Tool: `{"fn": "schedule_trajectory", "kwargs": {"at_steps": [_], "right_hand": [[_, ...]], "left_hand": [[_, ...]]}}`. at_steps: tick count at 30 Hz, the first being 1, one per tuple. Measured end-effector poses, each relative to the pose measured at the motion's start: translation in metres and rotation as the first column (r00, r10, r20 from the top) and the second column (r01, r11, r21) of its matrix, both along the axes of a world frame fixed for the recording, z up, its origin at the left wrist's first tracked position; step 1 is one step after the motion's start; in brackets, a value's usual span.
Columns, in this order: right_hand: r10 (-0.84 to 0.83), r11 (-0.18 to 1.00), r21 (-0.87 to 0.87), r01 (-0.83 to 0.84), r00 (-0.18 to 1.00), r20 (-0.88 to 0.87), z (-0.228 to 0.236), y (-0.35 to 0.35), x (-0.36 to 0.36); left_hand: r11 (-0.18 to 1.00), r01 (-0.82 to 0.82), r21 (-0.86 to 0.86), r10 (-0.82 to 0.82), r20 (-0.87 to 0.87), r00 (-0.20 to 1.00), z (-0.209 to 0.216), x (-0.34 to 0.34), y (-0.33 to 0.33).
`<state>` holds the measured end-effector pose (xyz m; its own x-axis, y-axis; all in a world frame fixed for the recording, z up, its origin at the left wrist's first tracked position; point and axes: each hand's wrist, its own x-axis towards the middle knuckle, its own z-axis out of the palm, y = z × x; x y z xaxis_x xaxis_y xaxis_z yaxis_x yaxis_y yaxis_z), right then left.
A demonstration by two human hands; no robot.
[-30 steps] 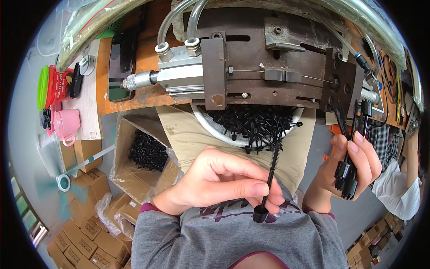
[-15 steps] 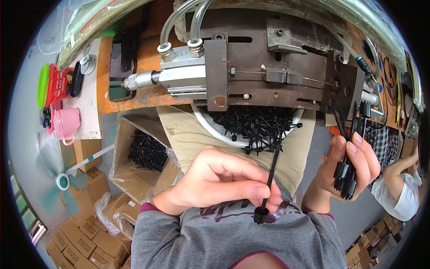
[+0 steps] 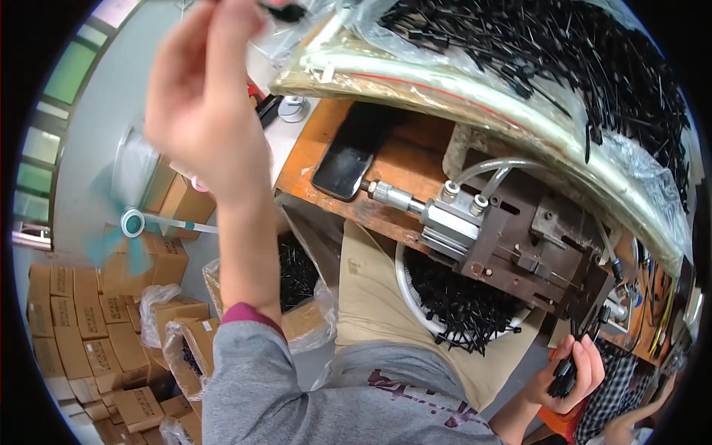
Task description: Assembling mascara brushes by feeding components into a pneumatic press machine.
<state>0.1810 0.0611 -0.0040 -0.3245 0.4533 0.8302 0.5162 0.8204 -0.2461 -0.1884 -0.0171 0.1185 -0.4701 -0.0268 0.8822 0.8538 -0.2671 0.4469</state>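
Note:
My left hand [image 3: 211,96] is raised at the upper left, blurred by motion, with its fingertips at the top edge. A black mascara wand [image 3: 285,11] shows at those fingertips, partly cut off by the edge. At the lower right my right hand [image 3: 567,378] is closed around a bunch of several black mascara wands [image 3: 565,377], caps toward me and stems pointing away. It is just in front of the right end of a dark metal fixture [image 3: 545,256] with a silver air cylinder [image 3: 450,230].
A white tub [image 3: 406,293] full of black wands sits at my lap under the bench. More wands lie in a plastic-lined tray [image 3: 475,100] above the fixture. A phone [image 3: 343,167] rests on the wooden bench. A fan [image 3: 133,222] and stacked cartons [image 3: 96,319] stand left.
My left hand has swung from in front of my chest up to the far left with the wand. The view has turned leftward. My right hand still holds its bunch.

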Motion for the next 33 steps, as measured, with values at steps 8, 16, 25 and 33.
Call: {"fn": "schedule_trajectory", "kwargs": {"at_steps": [8,16,25,33], "right_hand": [[0.040,0.999,0.019,-0.040,0.999,0.014,0.004,-0.003,0.001],[0.152,0.988,0.026,-0.152,0.988,-0.005,0.011,0.001,-0.025],[0.350,0.936,0.067,-0.347,0.936,-0.041,0.006,0.016,-0.039],[0.364,0.931,0.033,-0.362,0.929,-0.070,0.004,0.019,-0.033]], "left_hand": [[0.903,-0.135,-0.409,0.213,0.152,0.965,0.022,-0.106,0.004],[0.385,0.669,-0.636,-0.710,0.259,0.655,-0.052,0.120,0.000],[0.270,0.868,-0.418,-0.722,0.508,0.469,-0.084,0.174,0.009],[0.333,0.856,-0.395,-0.735,0.460,0.498,-0.087,0.166,0.004]]}}
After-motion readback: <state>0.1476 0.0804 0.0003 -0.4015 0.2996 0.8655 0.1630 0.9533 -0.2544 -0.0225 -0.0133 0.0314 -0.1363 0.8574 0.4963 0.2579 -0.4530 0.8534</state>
